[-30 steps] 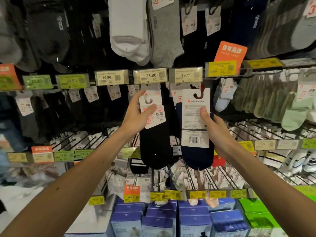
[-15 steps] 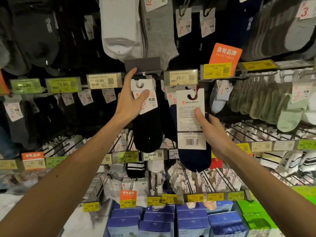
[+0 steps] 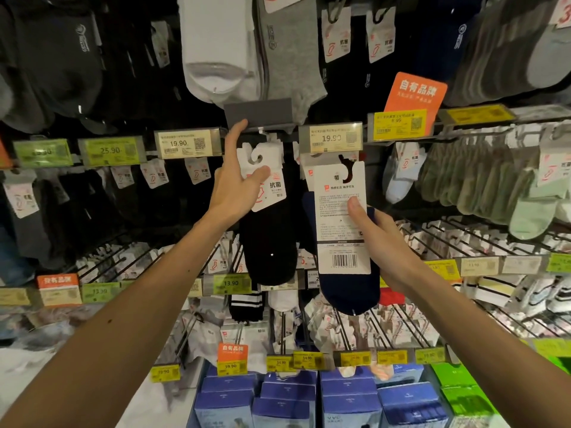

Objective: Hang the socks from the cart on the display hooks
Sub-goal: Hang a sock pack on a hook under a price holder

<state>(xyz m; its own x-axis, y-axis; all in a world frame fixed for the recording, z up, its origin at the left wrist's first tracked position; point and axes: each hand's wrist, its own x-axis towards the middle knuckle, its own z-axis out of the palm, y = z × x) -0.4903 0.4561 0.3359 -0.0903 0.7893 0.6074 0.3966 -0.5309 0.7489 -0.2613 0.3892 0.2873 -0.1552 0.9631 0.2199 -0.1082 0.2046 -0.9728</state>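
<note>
Shop sock wall: rows of wire hooks w/ price tags along the front.

L hand (image 3: 238, 186) pinches the white card of the black socks (image 3: 268, 242). Thumb is on the card's face, other fingers behind it. Index finger stretches up & touches the lower edge of a grey tag holder (image 3: 258, 114), which is tipped up flat.

R hand (image 3: 380, 239) pinches the navy socks (image 3: 349, 291). Thumb presses on the back card (image 3: 343, 223) above the barcode, fingers curl behind the sock.

Both pairs are upright, side by side at the wall's mid row, nearly touching. Navy card's hook slot sits just under the 19.90 tag (image 3: 330, 139). Can't tell if either slot is on a hook; hook ends are hidden behind cards & tags.

Above, white socks (image 3: 216, 57) & grey socks (image 3: 290, 57) hang down to the grey holder. Orange sign (image 3: 415, 91) is up R of the navy pair, over a yellow tag (image 3: 400, 125). Green socks (image 3: 531, 217) are packed along the R edge. Bare hooks (image 3: 463, 239) run in the next row down, R of the R wrist. Blue boxes (image 3: 349, 393) & green boxes (image 3: 460, 390) sit at the bottom edge, partly cut off. L edge is dark & blurred; small tag print unreadable.
</note>
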